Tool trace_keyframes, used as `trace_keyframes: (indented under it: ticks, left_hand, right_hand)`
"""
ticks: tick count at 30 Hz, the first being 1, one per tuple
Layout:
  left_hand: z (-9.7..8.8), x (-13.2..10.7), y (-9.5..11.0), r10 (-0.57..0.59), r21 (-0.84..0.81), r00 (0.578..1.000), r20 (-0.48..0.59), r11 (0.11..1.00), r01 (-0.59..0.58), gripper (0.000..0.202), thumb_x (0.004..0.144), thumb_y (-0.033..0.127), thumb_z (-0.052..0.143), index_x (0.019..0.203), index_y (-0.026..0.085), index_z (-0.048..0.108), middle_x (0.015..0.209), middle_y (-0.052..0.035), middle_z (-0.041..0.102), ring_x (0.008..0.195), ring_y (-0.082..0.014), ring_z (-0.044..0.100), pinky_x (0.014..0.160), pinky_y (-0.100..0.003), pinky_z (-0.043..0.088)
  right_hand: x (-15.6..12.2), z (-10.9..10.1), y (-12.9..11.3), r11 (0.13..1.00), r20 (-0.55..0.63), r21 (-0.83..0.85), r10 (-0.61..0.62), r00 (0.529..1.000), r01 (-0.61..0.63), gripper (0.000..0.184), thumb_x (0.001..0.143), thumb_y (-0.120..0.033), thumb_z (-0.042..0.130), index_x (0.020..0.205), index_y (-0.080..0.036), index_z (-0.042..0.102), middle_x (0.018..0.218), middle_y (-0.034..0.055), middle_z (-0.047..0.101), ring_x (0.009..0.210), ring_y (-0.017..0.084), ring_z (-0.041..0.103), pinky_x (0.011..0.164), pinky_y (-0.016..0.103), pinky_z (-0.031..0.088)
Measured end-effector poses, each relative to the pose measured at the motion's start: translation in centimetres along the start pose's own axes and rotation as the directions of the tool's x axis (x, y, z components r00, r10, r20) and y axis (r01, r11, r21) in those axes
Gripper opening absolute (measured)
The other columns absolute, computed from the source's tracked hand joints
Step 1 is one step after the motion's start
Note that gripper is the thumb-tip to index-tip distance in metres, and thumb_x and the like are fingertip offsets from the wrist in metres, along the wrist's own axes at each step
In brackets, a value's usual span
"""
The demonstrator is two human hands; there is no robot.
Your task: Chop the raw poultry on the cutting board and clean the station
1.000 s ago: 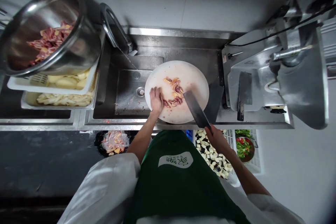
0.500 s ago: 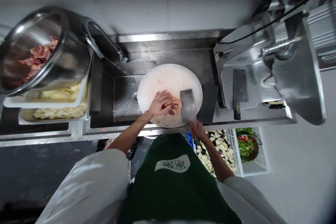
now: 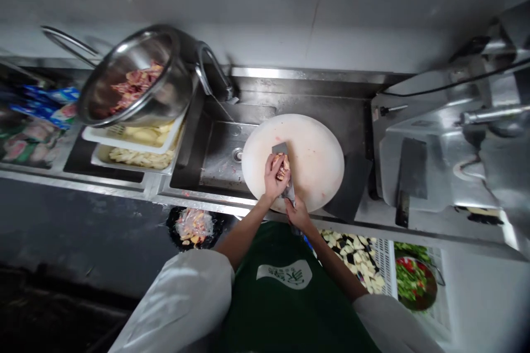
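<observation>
Just above the round white cutting board (image 3: 317, 157), my right hand (image 3: 297, 215) grips the handle of a cleaver (image 3: 280, 148). A small heap of chopped meat (image 3: 282, 171), dark red with pale yellowish skin, rests on the flat of the blade. Curled over that heap, the fingers of my left hand (image 3: 272, 179) hold it against the steel. Part of the blade is hidden under the meat and fingers. Small red scraps dot the board.
The board overhangs a sink (image 3: 221, 149) on its left. Beyond stands a metal bowl (image 3: 182, 94) of cut meat, on trays of pale vegetables. A slicer (image 3: 439, 149) and second cleaver (image 3: 403, 198) lie right. Below are a waste bin (image 3: 194, 226) and a basket of diced eggplant (image 3: 356, 253).
The meat has come off the board onto the cleaver blade. My left hand has closed over it, and the cleaver has swung leftward beneath it. The view has shifted left.
</observation>
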State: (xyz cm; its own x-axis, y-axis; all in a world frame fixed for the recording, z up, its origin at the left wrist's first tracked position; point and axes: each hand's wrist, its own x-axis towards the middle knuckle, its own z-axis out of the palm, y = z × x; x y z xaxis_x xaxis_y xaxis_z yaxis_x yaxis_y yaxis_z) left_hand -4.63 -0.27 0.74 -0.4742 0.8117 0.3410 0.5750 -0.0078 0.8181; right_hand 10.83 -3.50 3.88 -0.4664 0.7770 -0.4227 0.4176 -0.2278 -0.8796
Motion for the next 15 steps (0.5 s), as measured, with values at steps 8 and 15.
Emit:
trace_keyframes:
  ticks: [8,15]
  left_hand:
    - [-10.5,5.1,3.6,0.198,0.024,0.915,-0.350,0.979,-0.202,0.050,0.099,0.045,0.062,0.146,0.027,0.062,0.155,-0.0153,0.051,0.145,-0.0314,0.051,0.121,-0.054,0.044]
    - [-33.1,19.7,1.3,0.156,0.110,0.728,-0.667,0.988,-0.112,0.052,0.099,0.059,0.061,0.129,0.017,0.069,0.136,-0.0157,0.064,0.133,-0.0280,0.059,0.118,-0.047,0.046]
  right_hand:
    - [-0.4,3.4,-10.2,0.925,0.077,-0.171,-0.331,0.940,0.340,0.037,0.101,-0.046,0.045,0.117,-0.020,0.065,0.097,0.0133,0.076,0.095,0.027,0.073,0.078,0.033,0.056]
    - [1.7,15.3,-27.0,0.803,0.240,-0.251,-0.490,0.838,0.541,0.016,0.102,-0.032,0.050,0.091,-0.022,0.058,0.074,0.0015,0.065,0.069,0.017,0.060,0.066,0.025,0.040]
